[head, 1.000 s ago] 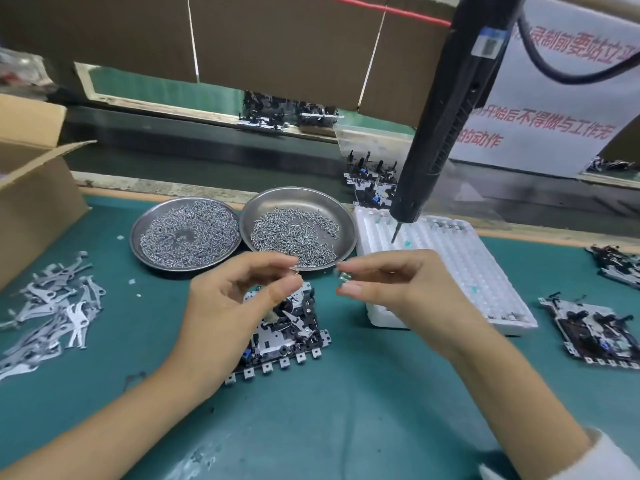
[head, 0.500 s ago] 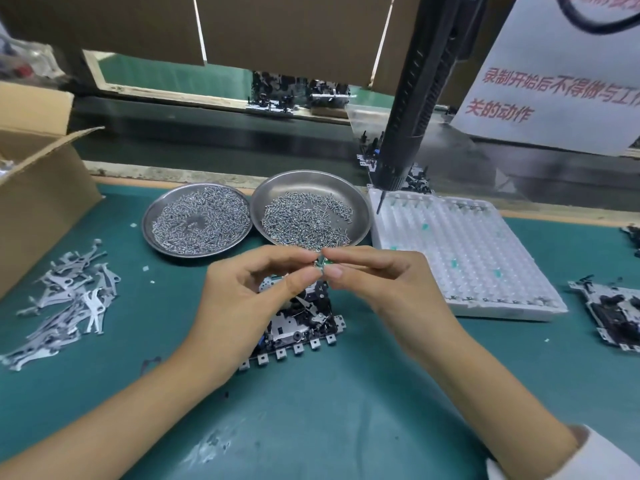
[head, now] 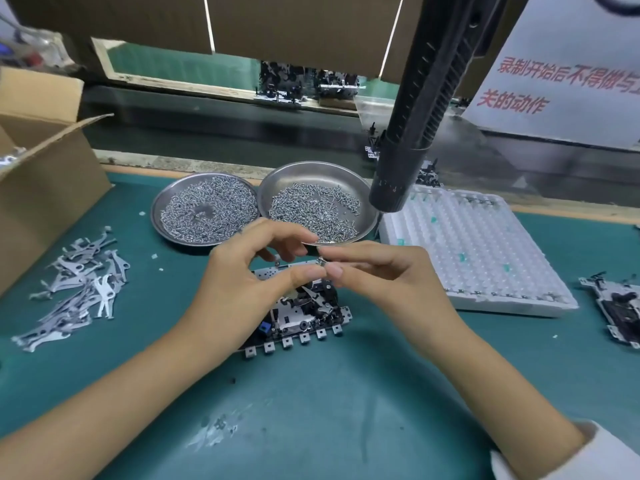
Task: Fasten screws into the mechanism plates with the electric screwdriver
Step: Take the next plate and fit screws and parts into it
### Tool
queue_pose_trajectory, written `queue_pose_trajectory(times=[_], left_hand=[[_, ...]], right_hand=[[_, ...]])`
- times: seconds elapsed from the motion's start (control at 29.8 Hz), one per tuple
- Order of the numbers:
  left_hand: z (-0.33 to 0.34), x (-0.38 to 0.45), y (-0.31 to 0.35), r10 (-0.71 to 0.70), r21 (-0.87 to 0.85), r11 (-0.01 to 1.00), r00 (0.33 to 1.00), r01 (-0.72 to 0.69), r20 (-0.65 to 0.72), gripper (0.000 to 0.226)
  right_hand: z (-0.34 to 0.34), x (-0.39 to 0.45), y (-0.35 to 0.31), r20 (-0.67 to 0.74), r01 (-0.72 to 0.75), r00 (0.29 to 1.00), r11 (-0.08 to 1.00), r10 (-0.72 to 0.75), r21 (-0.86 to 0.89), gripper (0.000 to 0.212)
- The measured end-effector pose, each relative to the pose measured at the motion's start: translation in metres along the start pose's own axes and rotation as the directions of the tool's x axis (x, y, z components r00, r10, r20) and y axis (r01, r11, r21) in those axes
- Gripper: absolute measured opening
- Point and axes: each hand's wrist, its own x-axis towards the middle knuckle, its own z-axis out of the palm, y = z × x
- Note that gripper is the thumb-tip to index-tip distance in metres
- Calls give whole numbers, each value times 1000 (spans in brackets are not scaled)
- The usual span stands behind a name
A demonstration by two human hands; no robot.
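The left hand and right hand met fingertip to fingertip above the mechanism plate. Between the right thumb and forefinger sat a small metal part, too small to identify; the left thumb tip touched it, forefinger arched above. Whether the left hand also gripped it could not be told. The plate lay flat near the middle of the green worktop, partly hidden by both hands. Just behind the hands stood two steel dishes of screws, the left dish and the right dish touching rim to rim. The screwdriver hung over the right dish's right edge, unheld. A white tray lay towards the right edge, another plate at that edge, loose levers towards the left, and a carton at the back-left corner.
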Motion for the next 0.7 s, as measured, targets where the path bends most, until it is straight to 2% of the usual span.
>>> queue_pose_trajectory(times=[0.07,0.17,0.57,0.7], left_hand=[[-2,1,0,-1,23,1000,1000,1,15,33],[-6,0,3,13,73,997,999,-17,50,34],[-11,-21,4,-53,141,989,996,42,75,28],[-12,-24,4,-49,183,983,996,34,79,28]], right_hand=[[2,-1,1,11,33,999,998,-33,-47,14],[5,-2,1,23,79,997,992,-77,-94,19],[10,-8,11,123,132,985,983,-116,-124,25],[12,-11,16,114,203,977,954,-181,-221,25]])
